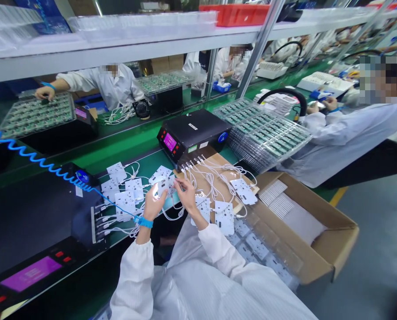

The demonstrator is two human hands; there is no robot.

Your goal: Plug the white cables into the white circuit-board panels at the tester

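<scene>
A white circuit board (165, 186) with small dark parts is gripped between the thumb and fingers of my left hand (154, 202), which wears a blue wrist strap (144, 222). At the board's right edge, the fingertips of my right hand (186, 194) are pinched together; whatever is between them is too small to make out. A white cable (175, 215) loops just below the hands. Several similar white boards (125, 205) lie to the left, some with cables attached. More boards (224, 218) rest on the right, near brown cardboard (218, 164).
A black tester box (195, 129) with a pink screen stands ahead; another black box (32, 213) is at left. An open carton (343, 240) is at right, behind it a clear tray (268, 129) of boards. A blue coiled cord (45, 162) crosses left. Co-workers sit across and right.
</scene>
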